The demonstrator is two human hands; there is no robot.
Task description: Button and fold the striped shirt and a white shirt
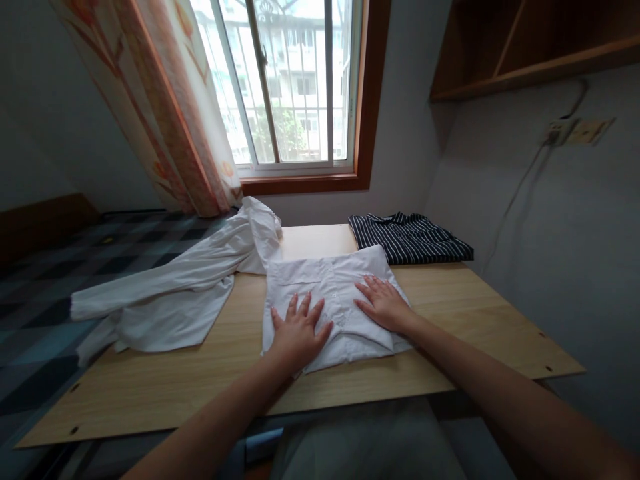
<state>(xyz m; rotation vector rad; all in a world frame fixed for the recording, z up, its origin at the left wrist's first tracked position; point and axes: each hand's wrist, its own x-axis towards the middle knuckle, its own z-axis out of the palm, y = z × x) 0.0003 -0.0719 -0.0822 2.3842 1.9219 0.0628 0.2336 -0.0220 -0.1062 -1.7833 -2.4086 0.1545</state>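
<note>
A folded white shirt (330, 277) lies in the middle of the wooden table (450, 313). My left hand (299, 331) rests flat on its near left part, fingers spread. My right hand (384, 303) presses flat on its right part, fingers stretched out. Neither hand holds anything.
An unfolded white shirt (170, 293) sprawls over the table's left side and edge. A folded dark striped shirt (410, 237) lies at the far right. Behind are a window (295, 87), a patterned curtain (170, 113), a wall shelf (530, 47) and a checked bed cover (60, 267).
</note>
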